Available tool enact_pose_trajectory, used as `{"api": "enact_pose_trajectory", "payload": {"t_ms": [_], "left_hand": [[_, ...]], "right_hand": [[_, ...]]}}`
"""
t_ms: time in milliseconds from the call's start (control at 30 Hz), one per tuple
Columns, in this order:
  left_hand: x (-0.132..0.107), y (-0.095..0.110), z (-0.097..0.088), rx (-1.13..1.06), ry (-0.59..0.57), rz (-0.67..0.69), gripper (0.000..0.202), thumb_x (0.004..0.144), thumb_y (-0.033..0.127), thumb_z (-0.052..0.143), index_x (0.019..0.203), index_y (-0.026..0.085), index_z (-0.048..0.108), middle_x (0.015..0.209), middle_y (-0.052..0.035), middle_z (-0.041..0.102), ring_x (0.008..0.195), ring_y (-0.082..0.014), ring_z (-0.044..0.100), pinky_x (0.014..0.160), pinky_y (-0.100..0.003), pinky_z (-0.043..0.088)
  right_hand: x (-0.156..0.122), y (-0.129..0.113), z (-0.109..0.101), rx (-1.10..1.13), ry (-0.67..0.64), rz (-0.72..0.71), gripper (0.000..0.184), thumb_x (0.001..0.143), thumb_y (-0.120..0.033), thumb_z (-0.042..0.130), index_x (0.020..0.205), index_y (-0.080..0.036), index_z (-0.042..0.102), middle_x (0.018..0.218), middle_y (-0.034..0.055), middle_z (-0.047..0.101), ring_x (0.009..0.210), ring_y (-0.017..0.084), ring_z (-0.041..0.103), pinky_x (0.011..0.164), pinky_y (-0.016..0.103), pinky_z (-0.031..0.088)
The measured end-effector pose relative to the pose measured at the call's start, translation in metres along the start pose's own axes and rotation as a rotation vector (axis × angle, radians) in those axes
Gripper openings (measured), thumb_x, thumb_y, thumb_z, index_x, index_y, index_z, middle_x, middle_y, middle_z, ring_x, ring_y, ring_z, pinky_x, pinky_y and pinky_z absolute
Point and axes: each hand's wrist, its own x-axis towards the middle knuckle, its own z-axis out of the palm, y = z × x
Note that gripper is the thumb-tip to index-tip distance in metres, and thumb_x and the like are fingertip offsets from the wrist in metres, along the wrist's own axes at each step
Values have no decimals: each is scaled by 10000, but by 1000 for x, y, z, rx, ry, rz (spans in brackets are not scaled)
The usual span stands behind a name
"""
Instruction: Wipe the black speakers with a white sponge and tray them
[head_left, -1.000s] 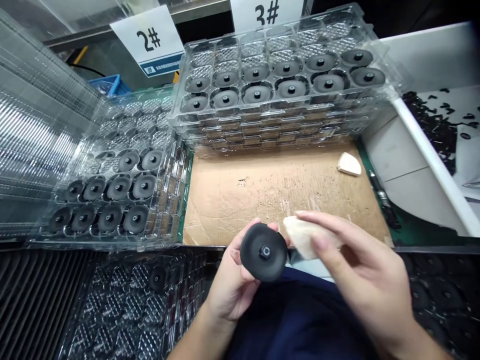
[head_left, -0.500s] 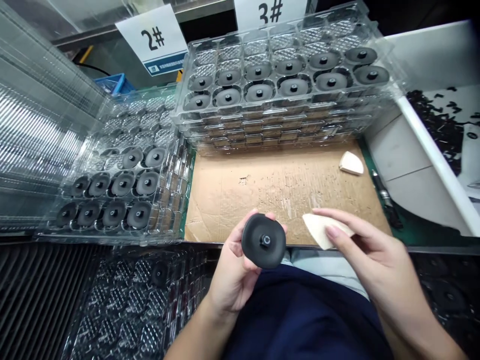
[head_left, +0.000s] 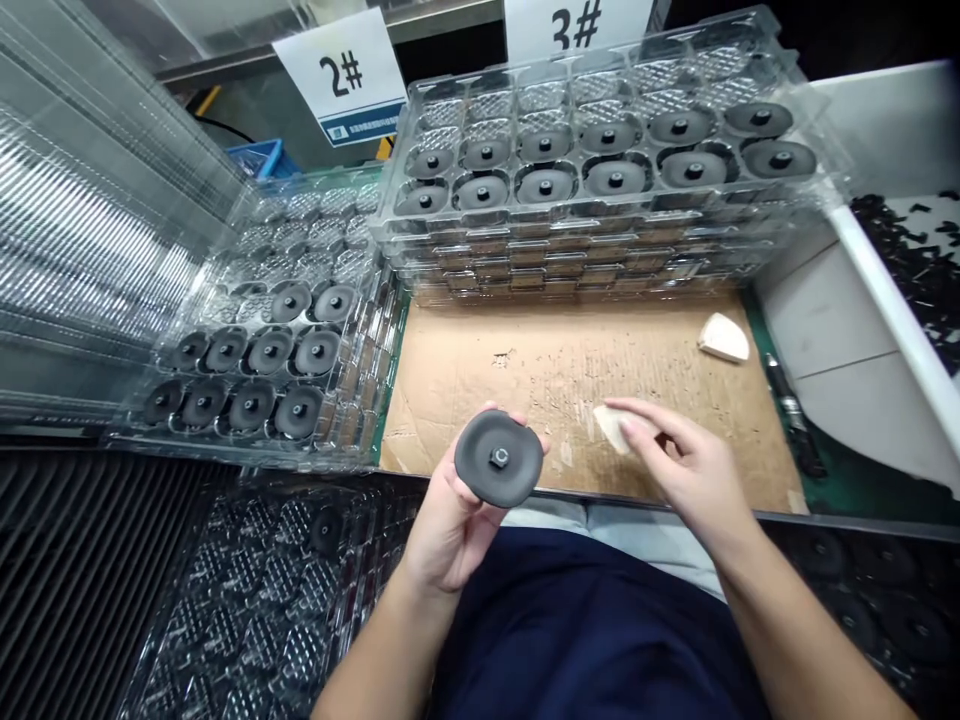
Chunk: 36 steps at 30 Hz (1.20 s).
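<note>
Left hand (head_left: 450,530) holds disc (head_left: 499,460) beside clear tray (head_left: 349,400).

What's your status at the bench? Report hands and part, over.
Left hand holding black round disc, post up. Right hand pinching pale wedge pad. Cardboard below, plastic tray of discs at left.

Behind the cardboard sheet (head_left: 480,400), a tall stack of clear plastic trays (head_left: 585,235), with black discs (head_left: 615,177) in the front rows of the top tray. To its left, a second clear tray (head_left: 352,330) with more such discs in its near rows. Farther back, paper signs marked 2# (head_left: 341,75) and 3# (head_left: 577,25), and a blue crate (head_left: 255,158). On the cardboard, a white foam wedge (head_left: 724,338); just right of it, a slim dark tool (head_left: 787,410), then a white-walled bin (head_left: 892,310) of black scraps (head_left: 900,240).
</note>
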Motion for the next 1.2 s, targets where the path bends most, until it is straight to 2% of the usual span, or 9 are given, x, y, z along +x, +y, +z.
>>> {"api": "enact_pose_trajectory", "payload": {"t_ms": [133,300,433,567,767,900,1033,1133,1200], "left_hand": [[-3,-3,8,-90,-103,-82,466,667,363,768,1104,263,641,1124,-10,666,1035,-238,649,910,-333,526],[-9,-5,3,-73,-153,-31,508,784,485,614,1263,359,500,1184,-30,639,1032,-269,654,906,-415,520],[-8,-8,-8,384,-188,204,826,786,370,660,1417,445,133,1257,-46,572,1091,-238,612,988,-444,445],[-2,-9,-12,1054,-249,536,1053,746,98,683,1423,448,-44,1274,-54,518,1189,-212,512,1045,-418,367],[-2,-9,-14,1245,-293,642,1106,718,98,708,1432,409,-77,1263,-79,527,1161,-218,528,1017,-419,391],[-7,-5,-17,1189,-228,488,961,681,188,762,1441,350,197,1275,-86,569,1168,-235,534,1022,-404,386],[-19,-7,-28,855,-82,8,510,659,494,730,1061,188,664,1009,-96,703,948,-241,652,875,-364,494],[-36,-16,-48,791,84,-100,621,680,713,547,777,113,676,672,-84,683,606,-199,657,559,-309,526],[-52,-17,-69,850,219,-99,612,699,712,528,697,111,640,590,-57,647,526,-169,624,488,-285,505]], "right_hand": [[10,35,19,-55,85,5,286,841,-315,513,1004,-180,705,957,97,599,822,213,586,706,361,493],[-5,7,31,-15,147,-68,299,891,-264,444,1099,-178,641,1139,127,500,829,178,573,681,326,498],[-34,-14,37,45,-1,-147,304,905,-194,437,1172,-192,582,1070,89,583,755,140,580,612,245,497],[-52,-14,39,63,-58,-159,383,905,-157,445,1285,-181,477,979,60,626,568,95,538,560,220,498],[-34,-24,3,-44,-108,-459,430,907,-163,514,1323,-260,474,1028,59,639,798,143,596,706,276,495],[-13,-35,-12,-123,-230,-683,252,896,-303,576,1134,-255,643,869,37,667,739,157,577,653,299,453],[-21,-43,11,63,-201,-590,199,923,-282,517,923,-184,690,639,18,610,558,125,539,532,248,434],[-42,-42,38,159,-286,-434,309,944,-261,437,741,-181,656,557,9,569,494,122,552,461,211,443],[-51,-34,50,165,-411,-452,339,943,-306,434,713,-198,657,596,15,623,533,137,608,492,204,489]]}}
